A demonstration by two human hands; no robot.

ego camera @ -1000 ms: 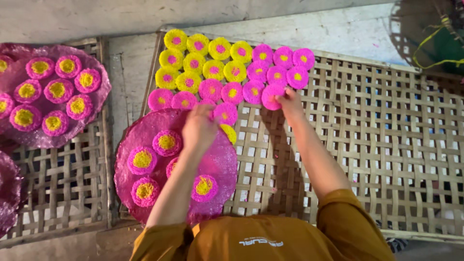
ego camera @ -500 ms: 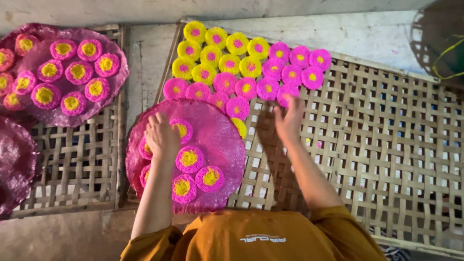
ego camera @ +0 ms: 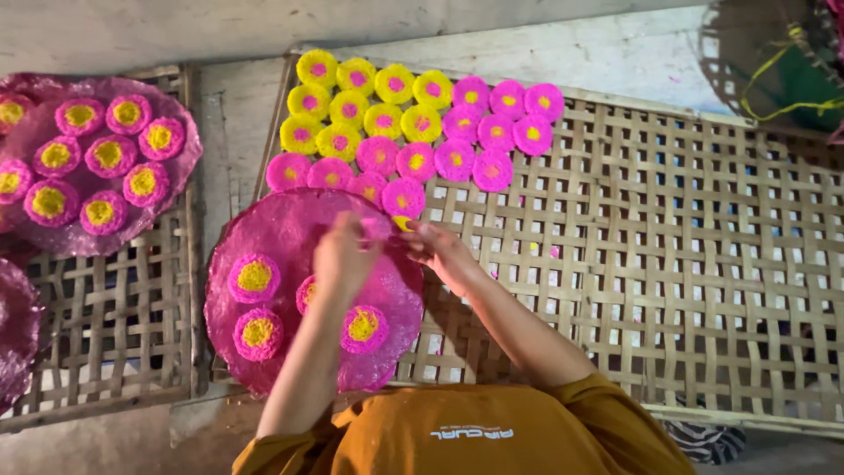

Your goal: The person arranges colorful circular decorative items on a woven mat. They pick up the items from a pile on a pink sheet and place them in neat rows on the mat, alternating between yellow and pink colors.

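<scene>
My left hand [ego camera: 345, 257] and my right hand [ego camera: 444, 251] meet above the upper edge of a round pink plate [ego camera: 290, 220]. Between their fingertips they pinch a small pink disc with a yellow centre [ego camera: 383, 228]. Three similar discs [ego camera: 255, 277] lie on the plate, and a fourth is partly hidden under my left wrist. Just beyond the hands, rows of yellow discs [ego camera: 352, 110] and pink discs [ego camera: 492, 132] lie flat on a woven bamboo tray [ego camera: 668, 264]. The nearest laid disc [ego camera: 403, 196] sits right above my fingers.
A second pink plate [ego camera: 180, 171] with several discs rests on another woven rack [ego camera: 114, 308] at the left. A dark pink plate edge [ego camera: 13, 339] shows at far left. A round basket [ego camera: 774, 62] sits at top right. A bare concrete strip [ego camera: 230, 132] separates the racks.
My left hand has lifted a disc off the plate and moved right. My right hand has drawn back from the laid rows to meet it.
</scene>
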